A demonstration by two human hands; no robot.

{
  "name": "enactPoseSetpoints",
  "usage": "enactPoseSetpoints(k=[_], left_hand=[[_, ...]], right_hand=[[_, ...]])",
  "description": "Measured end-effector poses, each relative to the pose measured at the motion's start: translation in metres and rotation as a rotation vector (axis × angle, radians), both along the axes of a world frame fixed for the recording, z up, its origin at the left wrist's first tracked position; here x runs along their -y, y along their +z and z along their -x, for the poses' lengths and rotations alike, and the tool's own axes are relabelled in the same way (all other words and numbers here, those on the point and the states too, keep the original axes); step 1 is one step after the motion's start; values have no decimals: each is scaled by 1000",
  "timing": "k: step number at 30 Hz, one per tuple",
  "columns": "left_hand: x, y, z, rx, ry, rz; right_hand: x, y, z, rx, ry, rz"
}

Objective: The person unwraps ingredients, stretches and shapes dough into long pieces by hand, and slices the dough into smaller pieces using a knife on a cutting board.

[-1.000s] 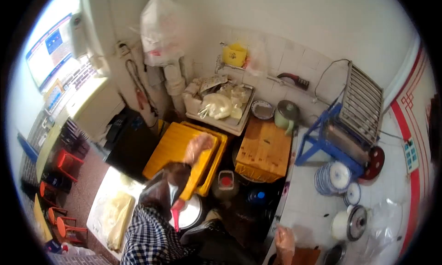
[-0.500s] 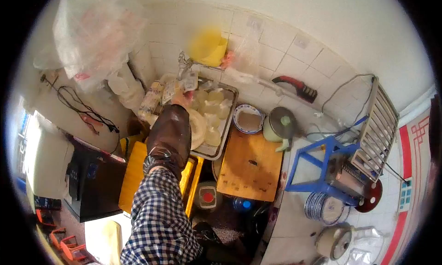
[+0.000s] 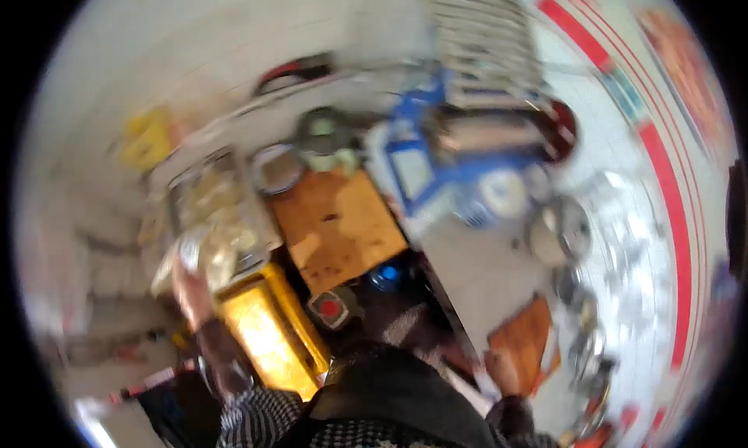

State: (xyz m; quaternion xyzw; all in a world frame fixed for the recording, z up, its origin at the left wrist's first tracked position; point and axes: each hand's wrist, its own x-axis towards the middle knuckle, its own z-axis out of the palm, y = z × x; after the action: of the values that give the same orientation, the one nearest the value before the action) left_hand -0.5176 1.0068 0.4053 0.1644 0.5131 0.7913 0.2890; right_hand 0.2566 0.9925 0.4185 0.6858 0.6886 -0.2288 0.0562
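Observation:
My left hand (image 3: 195, 294) is at the left, by the near end of a metal tray (image 3: 273, 234). Its fingers are closed on a pale plastic packet with a white label (image 3: 189, 252), blurred by motion. Several pale, see-through bags (image 3: 212, 202) lie in the tray. At the lower right, my right hand (image 3: 506, 372) is at the counter's front edge, right beside a small brown wooden board (image 3: 523, 335). A whitish thing is near its fingers; blur hides whether they grip anything.
A wooden board (image 3: 335, 226) lies between the tray and the counter, with a green-grey pot (image 3: 321, 136) and a plate (image 3: 277, 170) behind it. A yellow crate (image 3: 269, 331) stands below the tray. On the counter are a blue stool (image 3: 409, 167) and a lidded pot (image 3: 557, 234).
The view has swung right and blurred. My left hand has drawn back from the far part of the tray with the packet. My right hand has come into view at the counter.

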Motion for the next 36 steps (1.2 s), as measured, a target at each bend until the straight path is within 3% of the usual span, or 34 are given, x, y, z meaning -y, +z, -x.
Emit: enactPoseSetpoints(k=[1,2,3,5,7,8,9,11,12,14,17,18,20,23,24,25,26,27,28,29,31,34,36], left_hand=[[-6,51,-62,-175,84,195],[-10,74,-108,-108,-18,153],[-13,98,-154,-39,-119,118],[-16,99,-220,66,-379,76],[-23,101,-303,188,-562,128],[-26,108,-352,227,-636,180],[-29,107,-393,-61,-839,279],[-34,100,-476,-42,-1138,323],[-34,96,-530,268,-1234,277],[-27,94,-627,169,-1352,236],[-10,-22,-734,-439,-1408,346],[7,-27,-767,-406,-1382,414],[39,-36,-834,-333,-1322,543],[79,-113,-886,445,-1281,799],[83,-105,-890,443,-1291,808],[79,-97,-889,257,-1638,924],[77,-86,-883,39,-1976,1036],[61,-44,-888,-348,-2359,927],[54,-27,-887,-825,-2293,630],[47,-20,-889,-1258,-2148,299],[23,-30,-915,-1817,-1673,-248],[7,-32,-933,-2059,-1592,-364],[10,-47,-939,-2142,-1556,-351]], right_hand=[[21,-30,-31,292,355,-138],[10,30,5,33,-34,-51],[30,16,-22,-73,-151,-130],[64,-35,-83,75,-208,-148],[81,-23,-117,274,-414,-47],[99,-39,-147,240,-504,-161],[116,-63,-179,204,-587,-277],[129,-64,-220,186,-690,-351],[134,-77,-250,161,-760,-427],[133,-111,-288,179,-757,-430],[115,-114,-310,131,-856,-204],[106,-107,-315,111,-912,-89],[108,-110,-324,-29,-968,-203],[127,-58,-312,-236,-1164,-277],[129,-51,-312,-358,-1255,-278],[136,-76,-308,-466,-1279,-490],[142,-77,-304,-472,-1293,-486],[149,-74,-293,-676,-1350,-518],[155,-69,-280,-884,-1404,-552],[161,-63,-265,-854,-1352,-673],[160,-45,-243,-911,-1406,-625],[153,-54,-229,-855,-1406,-611],[147,-60,-232,-700,-1360,-436]])
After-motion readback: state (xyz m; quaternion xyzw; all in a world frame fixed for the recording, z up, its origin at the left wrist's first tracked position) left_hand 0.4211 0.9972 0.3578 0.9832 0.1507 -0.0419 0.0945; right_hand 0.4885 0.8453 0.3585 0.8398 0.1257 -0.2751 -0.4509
